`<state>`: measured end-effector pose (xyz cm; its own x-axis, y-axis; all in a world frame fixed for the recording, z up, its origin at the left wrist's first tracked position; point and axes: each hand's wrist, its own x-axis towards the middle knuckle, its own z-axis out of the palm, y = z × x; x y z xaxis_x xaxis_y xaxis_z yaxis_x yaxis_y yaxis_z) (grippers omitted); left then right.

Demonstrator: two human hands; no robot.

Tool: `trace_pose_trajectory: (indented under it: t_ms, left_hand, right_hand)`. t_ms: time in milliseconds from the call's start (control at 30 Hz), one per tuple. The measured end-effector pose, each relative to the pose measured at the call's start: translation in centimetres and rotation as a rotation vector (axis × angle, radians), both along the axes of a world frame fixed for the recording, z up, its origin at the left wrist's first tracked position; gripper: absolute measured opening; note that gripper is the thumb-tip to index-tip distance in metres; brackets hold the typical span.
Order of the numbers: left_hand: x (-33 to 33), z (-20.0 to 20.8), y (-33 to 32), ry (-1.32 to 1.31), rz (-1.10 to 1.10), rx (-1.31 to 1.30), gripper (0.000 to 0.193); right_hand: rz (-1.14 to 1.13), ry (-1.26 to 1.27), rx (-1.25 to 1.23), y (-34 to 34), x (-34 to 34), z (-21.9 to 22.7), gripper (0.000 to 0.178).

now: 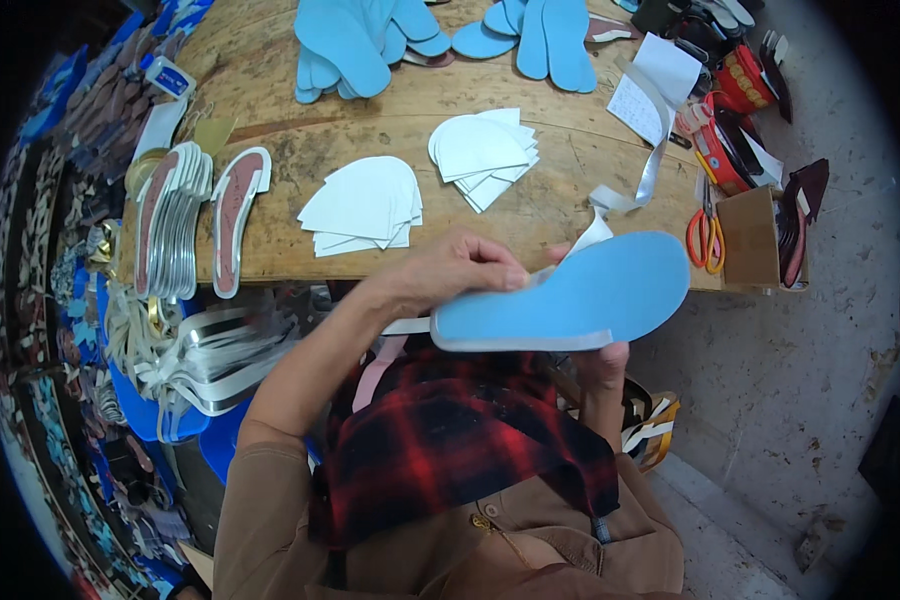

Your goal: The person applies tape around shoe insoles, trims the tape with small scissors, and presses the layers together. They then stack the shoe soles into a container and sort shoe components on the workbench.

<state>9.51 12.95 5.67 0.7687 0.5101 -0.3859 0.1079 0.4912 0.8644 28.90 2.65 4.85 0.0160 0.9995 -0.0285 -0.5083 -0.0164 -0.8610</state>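
Note:
A light-blue insole (pixel 570 295) is held over my lap at the table's front edge, its heel to the left and its wide toe end to the right. Silvery-white edging tape (pixel 530 343) wraps the heel and lower edge. My left hand (pixel 470 268) pinches at the upper edge, thumb and fingers pressed together on the tape there. From beneath, my right hand (pixel 605 365) grips the insole, its fingers largely hidden. A loose length of ribbon-like tape (pixel 615 200) trails from behind the insole up onto the table.
White card pieces (pixel 365 205) lie in two piles. Stacked brown-and-white sole pieces (pixel 170 220) stand left, blue insoles (pixel 345 45) at the back. Orange-handled scissors (pixel 705 240) and a cardboard box (pixel 750 235) sit at the right edge. Silvery strips (pixel 220 360) hang left below the table.

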Motion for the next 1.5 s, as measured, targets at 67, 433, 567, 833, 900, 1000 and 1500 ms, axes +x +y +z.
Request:
trace_pose_trajectory:
  t_ms: [67, 433, 567, 833, 900, 1000, 1500]
  left_hand:
    - [-0.1, -0.2, -0.3, -0.015, 0.006, 0.007, 0.025]
    - [0.7, 3.1, -2.2, 0.262, -0.003, 1.167, 0.093]
    - [0.9, 4.8, -2.8, 0.18, -0.143, 0.847, 0.094]
    - [1.7, 2.6, -2.3, 0.197, -0.2, 0.7, 0.107]
    - [2.1, 1.0, -1.7, 0.062, -0.158, 0.58, 0.115]
    - [1.0, -0.2, -0.9, -0.112, -0.032, 0.107, 0.115]
    - [-3.4, 1.6, -0.1, 0.285, -0.322, 0.535, 0.133]
  right_hand:
    - [0.022, 0.064, 0.018, 0.2, 0.2, 0.2, 0.109]
    - [-0.107, -0.161, 0.114, 1.4, -2.3, -0.7, 0.092]
    - [-0.29, 0.113, -0.201, 2.0, 0.5, -0.4, 0.028]
    - [-0.466, -0.2, -0.169, 3.0, 2.0, 1.8, 0.013]
    - [-0.43, -0.378, -0.315, 4.3, 3.0, -0.5, 0.013]
    - [-0.213, -0.887, -0.163, 4.4, 3.4, -3.8, 0.033]
    - [0.376, 0.304, -0.321, 2.6, 0.1, -1.1, 0.024]
